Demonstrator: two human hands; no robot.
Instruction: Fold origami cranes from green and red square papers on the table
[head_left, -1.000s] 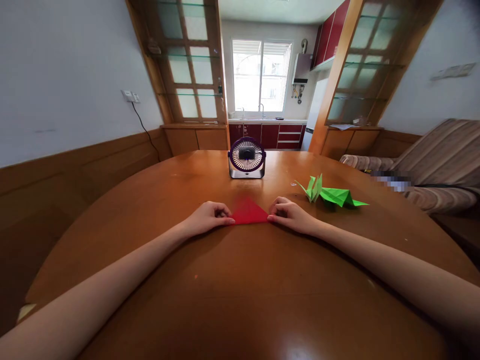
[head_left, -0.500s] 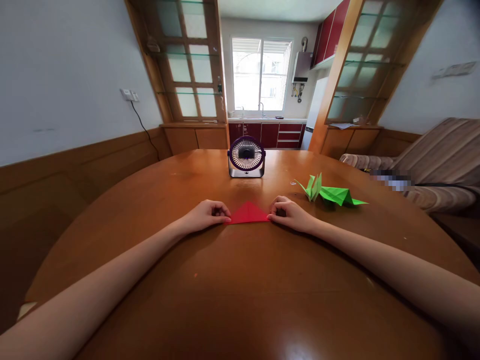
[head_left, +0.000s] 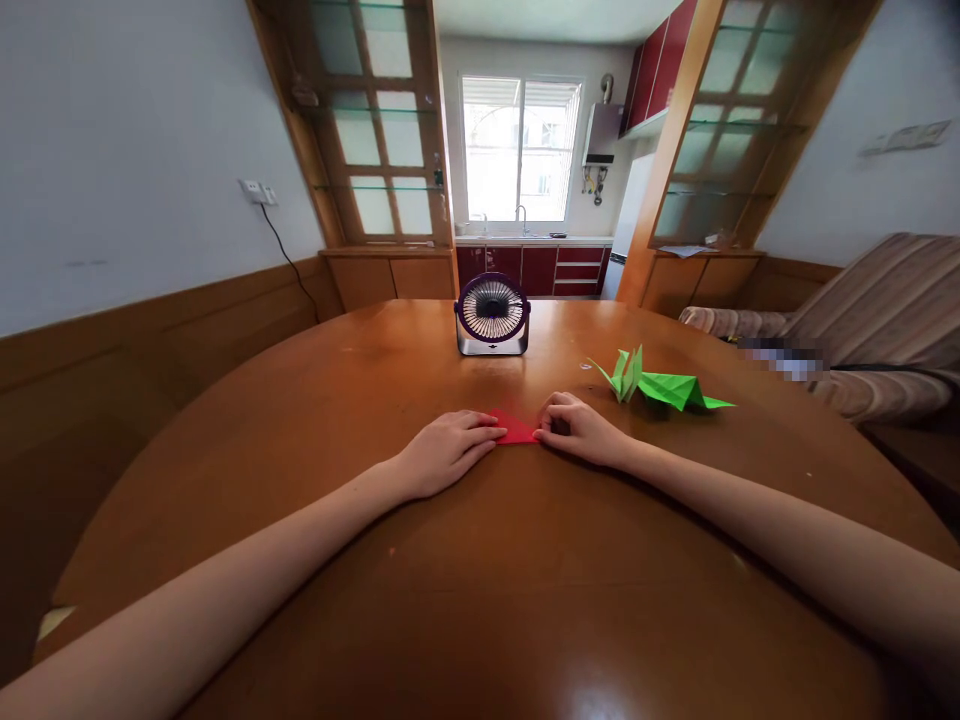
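- Lying flat, palm down, the left hand [head_left: 450,450] covers most of the red paper [head_left: 517,430], its fingers straight and close together, fingertips pointing toward three o'clock.
- Only a small red wedge of the folded sheet shows between the two hands, flat on the round wooden table [head_left: 480,600], about mid-table.
- The right hand [head_left: 577,428] is curled narrow, its fingertips pinching or pressing the paper's right corner; I cannot tell which from here.
- Both forearms rest on the tabletop, running in from seven and five o'clock.
- A small purple desk fan [head_left: 492,314] stands upright at twelve o'clock from the paper, well apart from it, with bare wood between.
- Green origami cranes [head_left: 660,386] sit at about two o'clock, near the right hand but not touching it.
- The table's curved edge sweeps round on the left, well clear of the hands; the near half of the tabletop is open wood.
- A striped sofa [head_left: 885,320] lies beyond the table's right edge.
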